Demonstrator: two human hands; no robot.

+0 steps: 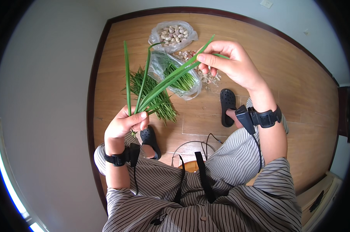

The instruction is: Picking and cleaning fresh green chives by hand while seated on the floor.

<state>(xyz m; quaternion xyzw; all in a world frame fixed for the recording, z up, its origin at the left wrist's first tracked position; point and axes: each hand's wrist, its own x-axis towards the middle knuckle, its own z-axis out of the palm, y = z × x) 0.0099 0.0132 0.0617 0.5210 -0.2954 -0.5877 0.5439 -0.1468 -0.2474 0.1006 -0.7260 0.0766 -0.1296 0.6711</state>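
Several long green Chinese chive leaves (164, 82) fan out between my hands. Their lower ends are pinched between the thumb and fingers of my left hand (125, 123). My right hand (228, 62) grips the tips of some leaves between thumb and fingertips, while two other leaves stand free above my left hand. On the floor beneath lies a loose pile of chives (163, 108). Beside it, a clear plastic bag (192, 94) holds a neater bunch of chives (182, 79), partly hidden by the leaves I hold.
A plastic bag (155, 36) of garlic bulbs (175, 34) sits farther back on the wooden floor (282, 84). Garlic skins (211, 78) lie scattered near my right hand. My feet wear black clogs (228, 107). Cables (177, 148) run between my legs, and a wall (56, 95) rises at left.
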